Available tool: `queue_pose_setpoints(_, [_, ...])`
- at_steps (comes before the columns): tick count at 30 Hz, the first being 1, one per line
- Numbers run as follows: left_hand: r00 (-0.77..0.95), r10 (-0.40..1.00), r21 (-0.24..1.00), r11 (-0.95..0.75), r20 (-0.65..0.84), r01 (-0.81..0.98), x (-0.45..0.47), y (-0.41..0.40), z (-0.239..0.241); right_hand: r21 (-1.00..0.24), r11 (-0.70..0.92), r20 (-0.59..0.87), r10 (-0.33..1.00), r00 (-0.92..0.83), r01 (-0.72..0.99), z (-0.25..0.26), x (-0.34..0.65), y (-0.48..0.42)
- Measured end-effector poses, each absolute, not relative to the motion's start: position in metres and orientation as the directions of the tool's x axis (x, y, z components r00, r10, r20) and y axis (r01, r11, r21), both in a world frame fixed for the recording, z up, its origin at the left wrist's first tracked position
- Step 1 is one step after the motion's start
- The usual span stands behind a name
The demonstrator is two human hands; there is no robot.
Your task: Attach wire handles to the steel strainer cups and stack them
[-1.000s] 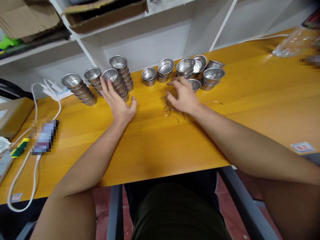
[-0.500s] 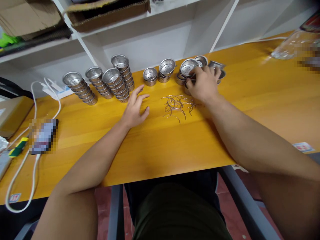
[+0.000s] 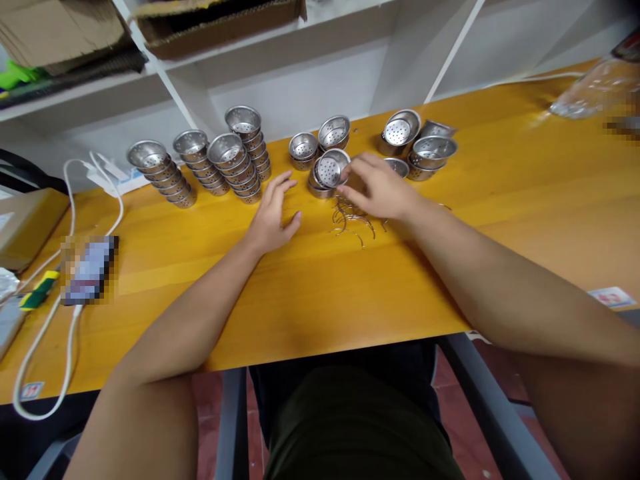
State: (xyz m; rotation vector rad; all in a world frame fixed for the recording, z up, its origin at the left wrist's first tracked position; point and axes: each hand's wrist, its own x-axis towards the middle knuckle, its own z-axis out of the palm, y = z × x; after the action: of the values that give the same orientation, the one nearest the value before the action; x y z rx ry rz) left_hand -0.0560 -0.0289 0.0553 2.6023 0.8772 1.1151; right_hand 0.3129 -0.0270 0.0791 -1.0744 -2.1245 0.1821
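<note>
My right hand (image 3: 383, 187) pinches the rim of a small perforated metal cup (image 3: 330, 168), which sits tilted in another cup just above the table. Below its fingers lies a loose heap of thin curved wires (image 3: 353, 217), partly hidden by the hand. My left hand (image 3: 273, 215) rests on the table with its fingers apart and holds nothing. Right behind it rise tall stacks of the same cups (image 3: 233, 160). Two shorter cup groups (image 3: 334, 132) stand at the back middle, and more cups (image 3: 433, 153) stand to the right, some nested askew.
White shelving (image 3: 300, 73) with cardboard boxes (image 3: 220, 30) runs along the table's back. A phone (image 3: 93, 270) with a white cable, a power strip (image 3: 115, 179) and a yellow-green object (image 3: 39, 291) lie at the left. A clear plastic bottle (image 3: 595, 90) lies at the far right.
My right hand has moved left from the right-hand cup group, bringing nested cups beside the middle ones. Part of the wire heap is now covered by it. My left hand has barely moved.
</note>
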Motion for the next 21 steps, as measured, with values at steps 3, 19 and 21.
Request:
queue_pose_setpoints(3, [0.516,0.625,0.43,-0.779,0.585,0.457,-0.056,-0.024,0.048,-0.456,0.697,0.511,0.714,-0.479,0.553,0.09,0.291,-0.048])
queue_pose_setpoints(19, [0.44,0.72,0.535,-0.694,0.537,0.481,-0.061,-0.012,0.04,-0.52,0.726,0.577,0.687,-0.443,0.449,0.098,0.264,-0.074])
queue_pose_setpoints(21, [0.387,0.759,0.58,-0.651,0.524,0.49,-0.065,-0.006,0.032,-0.537,0.692,0.59,0.717,-0.371,0.483,0.097,0.265,-0.073])
